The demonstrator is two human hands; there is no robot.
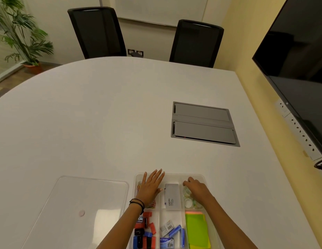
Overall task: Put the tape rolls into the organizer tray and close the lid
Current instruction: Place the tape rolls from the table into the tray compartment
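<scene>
A clear plastic organizer tray (pixel 174 175) sits at the near edge of the white table. Several small tape rolls (pixel 189 202) lie in its far right compartment. My right hand (pixel 197 189) rests over those rolls with fingers curled down; whether it grips one I cannot tell. My left hand (pixel 150 186) lies flat, fingers spread, over the far left compartment. The clear lid (pixel 81 200) lies flat on the table to the left of the tray, apart from it.
The tray also holds a grey box (pixel 172 196), red and blue clips (pixel 145 234), staple boxes (pixel 172 232) and green sticky notes (pixel 197 230). A grey cable hatch (pixel 203 124) is set in the table. Two black chairs (pixel 97 33) stand beyond; a screen (pixel 300 60) hangs right.
</scene>
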